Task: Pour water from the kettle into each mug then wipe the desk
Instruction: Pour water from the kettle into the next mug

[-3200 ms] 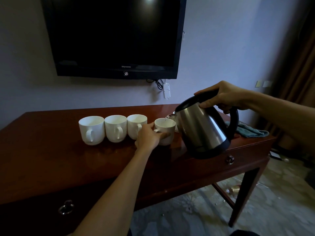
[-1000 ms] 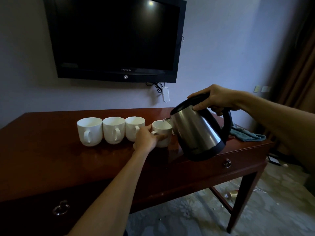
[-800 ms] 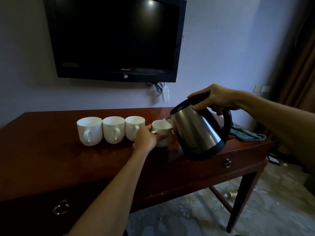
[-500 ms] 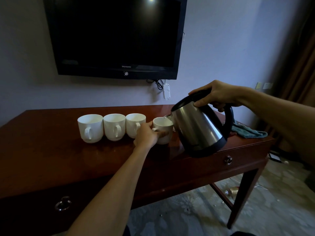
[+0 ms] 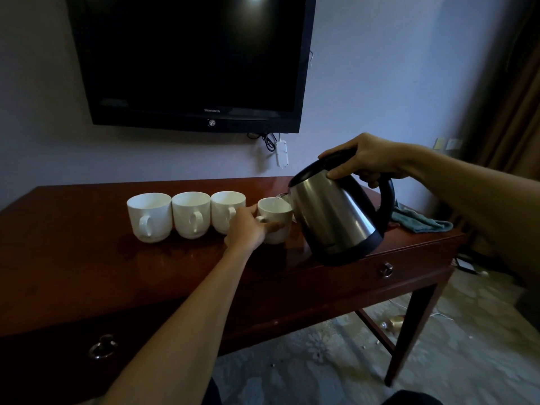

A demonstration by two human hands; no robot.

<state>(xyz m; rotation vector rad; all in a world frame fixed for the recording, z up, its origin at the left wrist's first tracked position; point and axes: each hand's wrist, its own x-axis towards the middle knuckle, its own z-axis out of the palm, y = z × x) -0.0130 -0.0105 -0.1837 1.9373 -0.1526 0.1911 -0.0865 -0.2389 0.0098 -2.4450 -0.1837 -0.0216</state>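
L hand (image 5: pixel 248 229) gripping mug, arm extended; R hand (image 5: pixel 365 159) clasping kettle handle, wrist tipped.

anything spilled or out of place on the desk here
No clear spill on the desk. The fourth mug sits slightly apart from the other three, steadied by the left hand. A bottle-like object lies on the floor.

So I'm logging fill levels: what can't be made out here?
Head view only:
- Water level in the right mug: rim angle and left hand hide the inside.
- The three other mugs: insides not visible.
- Kettle contents: lid shut.
- Cloth: partly behind the kettle.
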